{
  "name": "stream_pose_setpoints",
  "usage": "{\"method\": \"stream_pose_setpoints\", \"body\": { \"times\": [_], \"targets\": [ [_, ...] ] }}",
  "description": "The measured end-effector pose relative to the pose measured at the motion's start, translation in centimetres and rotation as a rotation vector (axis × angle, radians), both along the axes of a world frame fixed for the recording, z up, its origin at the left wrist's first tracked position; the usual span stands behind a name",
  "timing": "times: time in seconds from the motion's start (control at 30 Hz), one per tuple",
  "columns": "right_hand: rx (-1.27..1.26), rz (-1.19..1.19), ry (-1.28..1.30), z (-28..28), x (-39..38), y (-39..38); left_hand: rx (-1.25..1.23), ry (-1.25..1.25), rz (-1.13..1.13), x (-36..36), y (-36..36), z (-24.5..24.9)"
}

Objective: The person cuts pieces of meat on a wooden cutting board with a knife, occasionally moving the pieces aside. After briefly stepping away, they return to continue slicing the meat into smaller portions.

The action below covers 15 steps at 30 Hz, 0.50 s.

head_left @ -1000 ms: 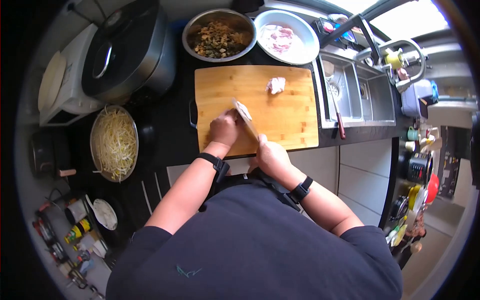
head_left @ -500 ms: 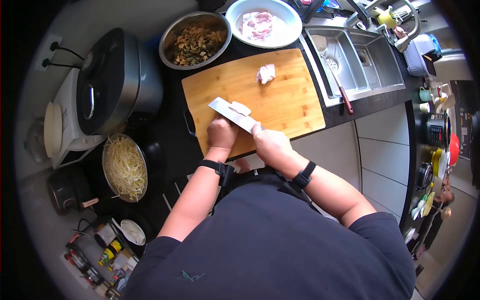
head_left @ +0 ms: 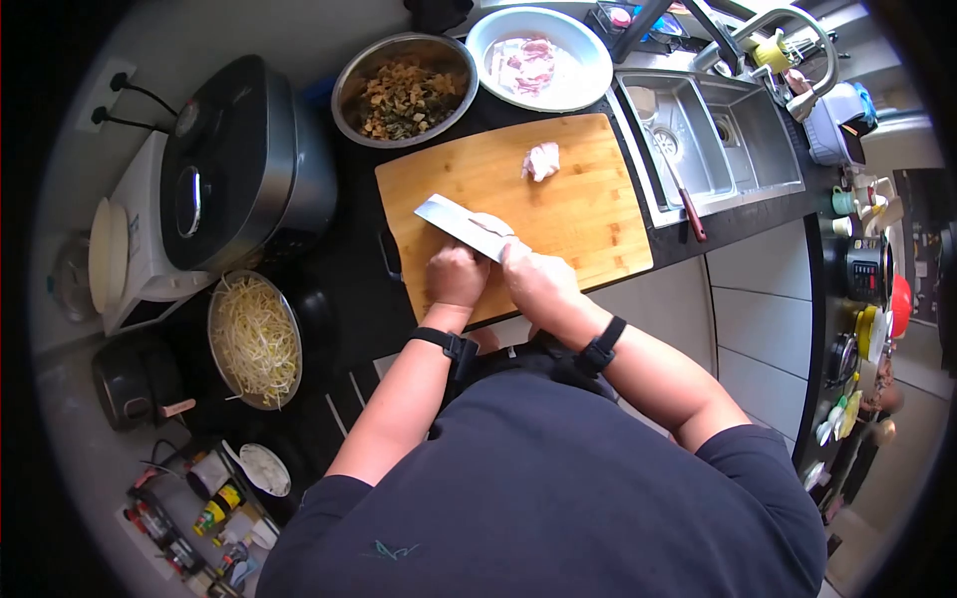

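Note:
My right hand (head_left: 539, 283) grips a cleaver (head_left: 457, 220), whose wide blade slants up and left over the wooden cutting board (head_left: 588, 219). Just beyond the blade, a pale whitish piece of food (head_left: 490, 222) shows in part; the blade covers the rest. My left hand (head_left: 458, 273) is curled closed on the near side of the blade, low over the board. Its fingertips are hidden, so what they press on does not show. Farther back on the board lies a lump of pale pink meat (head_left: 541, 161), apart from both hands.
Behind the board stand a steel bowl (head_left: 344, 105) of chopped brown food and a white basin (head_left: 590, 88) with raw meat. A double sink (head_left: 706, 169) is at the right, with a red-handled utensil (head_left: 694, 216) across it. Leftward are a cooker (head_left: 234, 174) and bean sprouts (head_left: 254, 339).
My left hand has shifted slightly right, nearer my right hand, along the blade. Less of the pale piece shows beyond the cleaver. The whole view has moved a little.

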State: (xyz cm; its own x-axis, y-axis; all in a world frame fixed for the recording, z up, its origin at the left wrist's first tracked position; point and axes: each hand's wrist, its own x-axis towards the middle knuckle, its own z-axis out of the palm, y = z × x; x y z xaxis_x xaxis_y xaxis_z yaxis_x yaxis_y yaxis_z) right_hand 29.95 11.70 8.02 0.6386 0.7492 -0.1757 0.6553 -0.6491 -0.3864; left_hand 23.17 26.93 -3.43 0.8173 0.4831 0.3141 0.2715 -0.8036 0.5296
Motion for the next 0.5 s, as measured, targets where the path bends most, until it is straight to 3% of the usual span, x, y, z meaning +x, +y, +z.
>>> {"method": "stream_pose_setpoints", "body": {
  "times": [0.17,0.5],
  "targets": [
    [-0.062,0.055,-0.041,1.3,0.2,-4.2,-0.029,-0.026,-0.017,-0.1,-0.3,0.6],
    [-0.036,0.05,-0.078,-0.1,0.8,-1.0,-0.01,0.026,0.004,0.1,-0.4,0.3]
  ]
}}
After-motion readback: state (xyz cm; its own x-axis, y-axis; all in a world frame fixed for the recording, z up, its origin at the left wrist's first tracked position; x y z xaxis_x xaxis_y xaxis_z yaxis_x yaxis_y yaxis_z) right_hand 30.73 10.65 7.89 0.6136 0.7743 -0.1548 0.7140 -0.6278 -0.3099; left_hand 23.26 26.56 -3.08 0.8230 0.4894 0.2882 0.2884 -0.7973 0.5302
